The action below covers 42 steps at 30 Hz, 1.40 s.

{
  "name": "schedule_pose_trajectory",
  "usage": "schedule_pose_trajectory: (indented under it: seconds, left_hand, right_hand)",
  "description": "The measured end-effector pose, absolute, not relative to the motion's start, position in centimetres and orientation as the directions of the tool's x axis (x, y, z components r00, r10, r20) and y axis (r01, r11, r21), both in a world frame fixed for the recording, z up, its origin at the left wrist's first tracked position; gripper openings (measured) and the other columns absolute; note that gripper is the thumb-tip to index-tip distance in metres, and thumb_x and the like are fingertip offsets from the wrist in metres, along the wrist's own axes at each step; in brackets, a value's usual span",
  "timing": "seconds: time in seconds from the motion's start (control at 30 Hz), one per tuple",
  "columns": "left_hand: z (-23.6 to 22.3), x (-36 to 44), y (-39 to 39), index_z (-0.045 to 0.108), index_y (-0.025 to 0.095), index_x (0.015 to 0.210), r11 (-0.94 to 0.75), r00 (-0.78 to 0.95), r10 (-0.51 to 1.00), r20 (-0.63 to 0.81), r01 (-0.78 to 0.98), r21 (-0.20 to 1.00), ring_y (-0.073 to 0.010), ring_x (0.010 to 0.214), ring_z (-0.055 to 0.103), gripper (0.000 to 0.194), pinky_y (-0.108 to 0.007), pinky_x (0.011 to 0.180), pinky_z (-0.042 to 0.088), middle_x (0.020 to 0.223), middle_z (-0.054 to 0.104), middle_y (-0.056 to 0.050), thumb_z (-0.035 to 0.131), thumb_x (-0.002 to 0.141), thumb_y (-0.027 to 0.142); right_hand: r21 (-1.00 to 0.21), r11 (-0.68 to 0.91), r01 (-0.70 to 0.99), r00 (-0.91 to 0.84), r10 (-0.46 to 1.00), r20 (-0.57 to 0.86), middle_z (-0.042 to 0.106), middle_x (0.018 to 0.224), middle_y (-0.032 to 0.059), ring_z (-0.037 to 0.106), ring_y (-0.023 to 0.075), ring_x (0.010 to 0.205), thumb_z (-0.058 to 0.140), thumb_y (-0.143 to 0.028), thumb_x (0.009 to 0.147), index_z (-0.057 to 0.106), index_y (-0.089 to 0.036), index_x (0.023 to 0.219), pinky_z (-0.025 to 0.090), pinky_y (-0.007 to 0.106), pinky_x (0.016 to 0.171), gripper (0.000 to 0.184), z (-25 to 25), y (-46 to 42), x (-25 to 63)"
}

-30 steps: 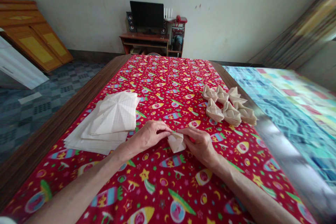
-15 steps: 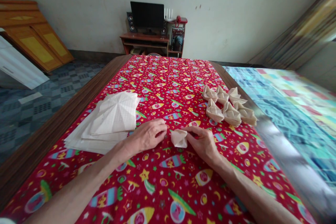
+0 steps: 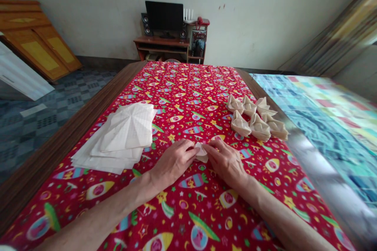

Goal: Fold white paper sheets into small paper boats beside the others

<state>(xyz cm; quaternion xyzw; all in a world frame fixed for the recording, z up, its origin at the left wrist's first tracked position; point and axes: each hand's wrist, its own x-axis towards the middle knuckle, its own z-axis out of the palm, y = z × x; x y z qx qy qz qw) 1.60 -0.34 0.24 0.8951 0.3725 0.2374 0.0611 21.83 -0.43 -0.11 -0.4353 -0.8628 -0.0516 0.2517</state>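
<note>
Red cloth with rockets covers the table; a small folded paper is in the middle, between the hands; the left hand and right hand seem to pinch its two sides; it could rip or bend crooked if they tug too hard; both hands reach forward, palms down, fingers curled inward.

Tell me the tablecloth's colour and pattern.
Red tablecloth printed with rockets, stars and moons; head view.
</note>
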Motion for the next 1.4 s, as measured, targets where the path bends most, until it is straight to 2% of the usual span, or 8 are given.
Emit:
schedule_pose_trajectory:
  seconds: [0.07, 0.17, 0.4, 0.53, 0.73, 0.93, 1.17, 1.4]
  left_hand:
    - [0.2, 1.4, -0.3, 0.057, 0.018, 0.107, -0.736, 0.648, 0.672, 0.359, 0.64, 0.222, -0.0176, 0.091, 0.053, 0.019, -0.031, 0.084, 0.05, 0.094, 0.056, -0.003, 0.044, 0.094, 0.017]
    - [0.4, 1.2, -0.2, 0.057, 0.015, 0.106, -0.762, 0.694, 0.64, 0.329, 0.626, 0.162, -0.0178, 0.091, 0.052, 0.018, -0.031, 0.085, 0.049, 0.095, 0.056, -0.003, 0.044, 0.094, 0.016]
    - [1.5, 0.7, -0.1, 0.058, 0.014, 0.087, -0.789, 0.725, 0.609, 0.321, 0.595, 0.154, -0.0183, 0.088, 0.05, 0.017, -0.032, 0.082, 0.047, 0.088, 0.055, -0.004, 0.042, 0.094, 0.014]
    - [0.7, 0.7, -0.1, 0.057, 0.015, 0.083, -0.757, 0.667, 0.652, 0.359, 0.598, 0.264, -0.0173, 0.087, 0.051, 0.019, -0.031, 0.079, 0.048, 0.087, 0.055, -0.004, 0.042, 0.094, 0.013]
    - [-1.0, 1.1, 0.6, 0.059, 0.016, 0.086, -0.688, 0.531, 0.725, 0.439, 0.528, 0.498, -0.014, 0.083, 0.055, 0.009, -0.026, 0.075, 0.048, 0.085, 0.057, -0.002, 0.051, 0.091, 0.014]
    - [-1.3, 1.1, 1.4, 0.059, 0.017, 0.082, -0.636, 0.505, 0.769, 0.391, 0.552, 0.539, -0.013, 0.078, 0.056, 0.012, -0.024, 0.072, 0.046, 0.081, 0.057, -0.001, 0.052, 0.091, 0.019]
    - [-0.7, 1.6, 1.2, 0.056, 0.018, 0.077, -0.516, 0.449, 0.855, 0.258, 0.691, 0.506, -0.0133, 0.076, 0.056, 0.015, -0.025, 0.07, 0.043, 0.08, 0.056, 0.0, 0.053, 0.09, 0.026]
    - [-0.5, 2.0, 1.1, 0.053, 0.019, 0.075, -0.498, 0.42, 0.867, 0.269, 0.758, 0.42, -0.0135, 0.073, 0.054, 0.017, -0.025, 0.065, 0.041, 0.078, 0.054, 0.001, 0.054, 0.089, 0.028]
  right_hand:
    - [-0.071, 0.661, 0.747, -0.572, 0.694, 0.437, 0.062, 0.089, 0.0075, 0.057, 0.016, 0.076, 0.045, -0.017, 0.09, 0.063, -0.019, 0.104, 0.046, 0.024, 0.062, 0.023, 0.3, -0.5, 22.0]
    - [-0.06, 0.69, 0.721, -0.615, 0.678, 0.404, 0.06, 0.09, 0.0076, 0.055, 0.0161, 0.078, 0.044, -0.017, 0.09, 0.063, -0.019, 0.103, 0.046, 0.024, 0.061, 0.022, 0.6, -0.4, 22.3]
    - [-0.117, 0.742, 0.66, -0.627, 0.63, 0.459, 0.059, 0.089, 0.0071, 0.052, 0.0146, 0.074, 0.044, -0.018, 0.092, 0.062, -0.018, 0.098, 0.044, 0.025, 0.061, 0.019, 0.3, -0.5, 22.9]
    - [-0.181, 0.725, 0.665, -0.606, 0.665, 0.437, 0.058, 0.083, 0.0057, 0.052, 0.014, 0.072, 0.046, -0.019, 0.092, 0.064, -0.017, 0.094, 0.043, 0.024, 0.06, 0.018, 0.0, -0.6, 23.0]
    - [-0.376, 0.637, 0.673, -0.486, 0.764, 0.425, 0.06, 0.084, 0.0051, 0.055, 0.0129, 0.073, 0.049, -0.02, 0.091, 0.065, -0.019, 0.09, 0.045, 0.023, 0.064, 0.017, -0.7, -1.2, 22.9]
    - [-0.554, 0.486, 0.676, -0.346, 0.873, 0.344, 0.061, 0.082, 0.0025, 0.056, 0.0115, 0.069, 0.051, -0.024, 0.09, 0.064, -0.02, 0.085, 0.043, 0.022, 0.062, 0.014, -0.4, -1.7, 22.3]
    - [-0.433, 0.414, 0.801, -0.323, 0.907, 0.27, 0.057, 0.08, 0.0022, 0.054, 0.0128, 0.068, 0.049, -0.025, 0.091, 0.058, -0.019, 0.082, 0.039, 0.024, 0.062, 0.014, 0.3, -1.8, 21.7]
    - [-0.342, 0.431, 0.835, -0.35, 0.896, 0.272, 0.055, 0.076, 0.003, 0.052, 0.0129, 0.065, 0.047, -0.024, 0.091, 0.055, -0.019, 0.077, 0.038, 0.024, 0.061, 0.017, 0.7, -1.7, 21.4]
